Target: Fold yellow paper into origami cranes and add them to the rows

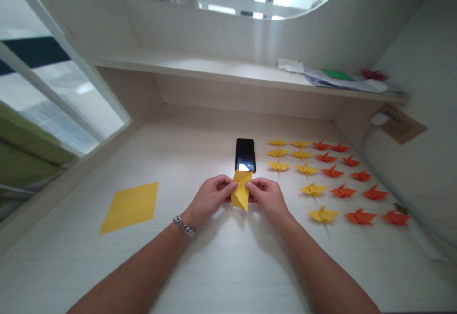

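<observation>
A partly folded piece of yellow origami paper [242, 191] is held between both hands, its narrow point toward me. My left hand [216, 192], with a chain bracelet [184, 226] at the wrist, pinches its left edge with the thumb on top. On the right edge, my right hand [266, 195] grips it the same way. The fingers beneath the paper are partly hidden. Just beyond the paper's far end lies a black smartphone [245, 154]. Off to the left, a flat yellow sheet [131, 207] rests on the desk.
Rows of folded yellow cranes [313, 189] and orange cranes [343, 191] stand on the desk at right. A grey cable [378, 176] runs along the right wall from a socket [403, 123]. Papers [335, 79] lie on the shelf [214, 68] above the desk.
</observation>
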`<state>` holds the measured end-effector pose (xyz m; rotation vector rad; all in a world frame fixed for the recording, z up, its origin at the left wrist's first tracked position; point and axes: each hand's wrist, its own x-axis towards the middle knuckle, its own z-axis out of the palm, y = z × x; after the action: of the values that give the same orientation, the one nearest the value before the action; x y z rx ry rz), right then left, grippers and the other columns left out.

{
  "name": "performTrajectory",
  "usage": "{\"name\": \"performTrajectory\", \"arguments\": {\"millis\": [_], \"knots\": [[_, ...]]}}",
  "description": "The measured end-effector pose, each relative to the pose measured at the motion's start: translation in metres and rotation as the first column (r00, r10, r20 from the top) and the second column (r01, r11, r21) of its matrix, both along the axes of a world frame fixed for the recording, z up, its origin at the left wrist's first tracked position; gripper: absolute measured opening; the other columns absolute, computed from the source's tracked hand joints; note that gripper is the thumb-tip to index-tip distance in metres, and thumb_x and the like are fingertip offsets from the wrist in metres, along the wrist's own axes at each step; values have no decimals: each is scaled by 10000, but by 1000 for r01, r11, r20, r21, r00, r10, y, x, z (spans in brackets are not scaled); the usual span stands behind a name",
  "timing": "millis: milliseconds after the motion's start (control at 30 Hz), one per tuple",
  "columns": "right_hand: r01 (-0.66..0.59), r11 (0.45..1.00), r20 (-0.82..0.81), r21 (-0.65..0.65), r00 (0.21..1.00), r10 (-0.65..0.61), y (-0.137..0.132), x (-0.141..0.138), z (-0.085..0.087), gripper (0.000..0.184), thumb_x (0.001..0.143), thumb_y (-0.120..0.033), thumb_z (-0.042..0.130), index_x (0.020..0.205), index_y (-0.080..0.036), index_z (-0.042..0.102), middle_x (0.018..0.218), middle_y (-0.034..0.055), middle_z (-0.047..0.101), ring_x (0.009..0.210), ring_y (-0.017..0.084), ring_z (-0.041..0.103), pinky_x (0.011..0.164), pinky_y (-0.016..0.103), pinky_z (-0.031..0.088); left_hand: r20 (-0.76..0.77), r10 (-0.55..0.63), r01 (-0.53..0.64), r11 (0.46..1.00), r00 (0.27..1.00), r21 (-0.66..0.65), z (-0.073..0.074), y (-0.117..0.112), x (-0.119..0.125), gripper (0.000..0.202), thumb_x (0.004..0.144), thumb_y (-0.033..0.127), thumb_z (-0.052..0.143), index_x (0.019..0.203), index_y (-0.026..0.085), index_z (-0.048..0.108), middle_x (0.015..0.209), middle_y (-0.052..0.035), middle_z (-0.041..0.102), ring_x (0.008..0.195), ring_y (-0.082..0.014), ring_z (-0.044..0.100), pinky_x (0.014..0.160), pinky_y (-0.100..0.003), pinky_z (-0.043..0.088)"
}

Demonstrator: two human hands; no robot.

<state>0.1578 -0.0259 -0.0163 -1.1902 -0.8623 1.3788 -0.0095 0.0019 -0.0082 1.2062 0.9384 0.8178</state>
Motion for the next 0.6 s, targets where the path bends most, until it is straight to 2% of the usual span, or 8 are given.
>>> {"name": "performTrajectory", "arguments": {"millis": [133,200,300,400,600], "knots": [[-7,1000,21,-5,1000,8,0,1,1,322,647,-434,748,780,-148,684,725,51,698,662,188,654,583,306,543,-38,10,-10,1000,999,22,4,0,-1,281,746,418,669,837,152,659,802,-58,693,730,-181,648,634,-277,518],[-11,1000,35,3,999,10,-1,1,1,324,658,-441,739,791,-151,681,730,51,698,660,184,651,565,294,536,-95,40,-33,997,995,76,6,1,-1,277,741,412,672,849,157,676,795,-53,695,726,-176,642,604,-254,505],[-16,999,69,29,998,14,-1,1,-1,318,687,-440,720,817,-153,679,744,52,699,664,179,648,560,284,529,-160,83,-59,987,984,148,8,1,-2,271,739,397,678,864,157,690,766,-43,692,619,-142,613,544,-232,478],[-18,999,95,45,995,14,-1,2,-3,318,703,-438,708,842,-153,680,755,51,699,683,185,653,565,286,530,-93,63,-54,994,994,92,8,0,-1,291,731,380,693,911,151,681,807,-54,696,585,-132,613,550,-248,500],[1,997,114,76,993,-10,0,3,-3,322,707,-436,700,874,-161,694,802,61,714,711,199,663,585,295,529,61,68,-66,997,996,-39,6,-1,0,292,722,366,722,890,130,682,836,-77,704,727,-158,653,717,-293,543]]}}
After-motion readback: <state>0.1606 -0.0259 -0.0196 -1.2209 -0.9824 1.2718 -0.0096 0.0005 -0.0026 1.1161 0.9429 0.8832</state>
